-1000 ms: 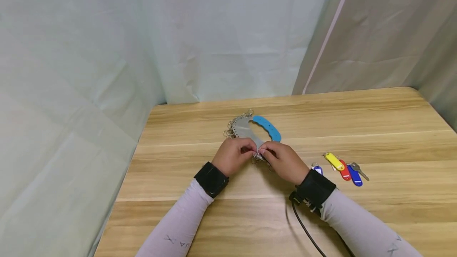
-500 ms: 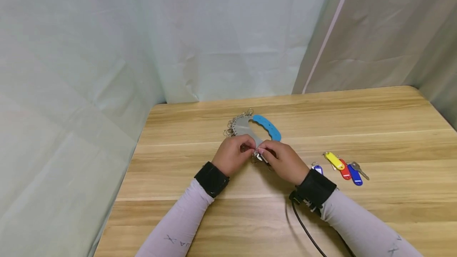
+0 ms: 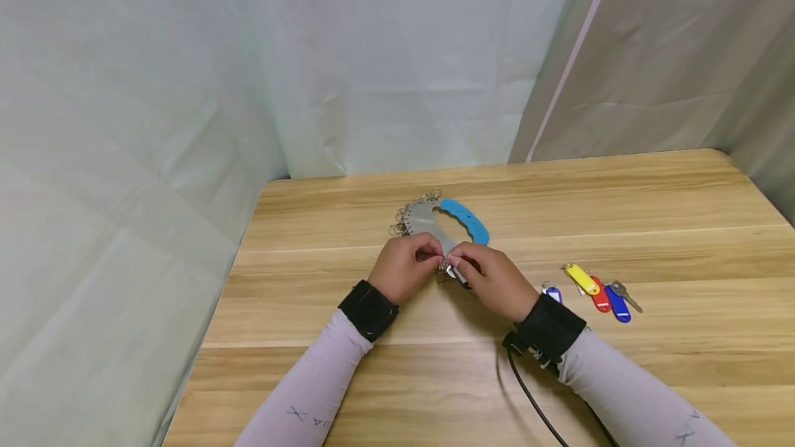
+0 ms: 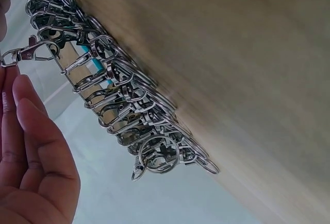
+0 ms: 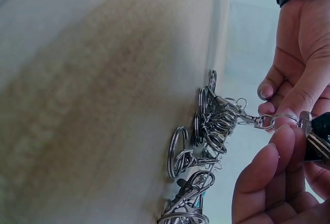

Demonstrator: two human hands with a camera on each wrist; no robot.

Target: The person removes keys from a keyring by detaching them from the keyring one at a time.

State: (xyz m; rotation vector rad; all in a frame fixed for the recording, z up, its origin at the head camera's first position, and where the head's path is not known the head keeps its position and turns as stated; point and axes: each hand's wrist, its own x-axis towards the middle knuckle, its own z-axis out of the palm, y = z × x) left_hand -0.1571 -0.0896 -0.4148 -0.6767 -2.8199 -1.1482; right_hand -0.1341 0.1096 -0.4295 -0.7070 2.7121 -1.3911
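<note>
A curved grey metal plate (image 3: 430, 221) with a blue finger-grooved handle (image 3: 467, 221) stands on the table, its outer edge lined with several metal snap hooks (image 4: 121, 98). My left hand (image 3: 402, 269) pinches the end of one snap hook (image 4: 28, 51) at the plate's near end. Facing it, my right hand (image 3: 493, 283) pinches a silver and black piece that looks like a key (image 5: 319, 144). A split ring (image 5: 285, 116) between the two hands' fingertips links with the hook's end loop. Fingers partly cover the ring and the key-like piece.
Right of my right hand lie a yellow key tag (image 3: 582, 280), a red key tag (image 3: 600, 296), a blue key tag (image 3: 617, 305) and a silver key (image 3: 627, 296). Another blue tag (image 3: 553, 294) sits close by my right wrist. A black cable (image 3: 528, 395) hangs from that wristband.
Both hands have shifted very slightly away from me, fingertips still together at the plate's near end. A pale piece under the right fingertips shows more clearly. The plate and tags stay put.
</note>
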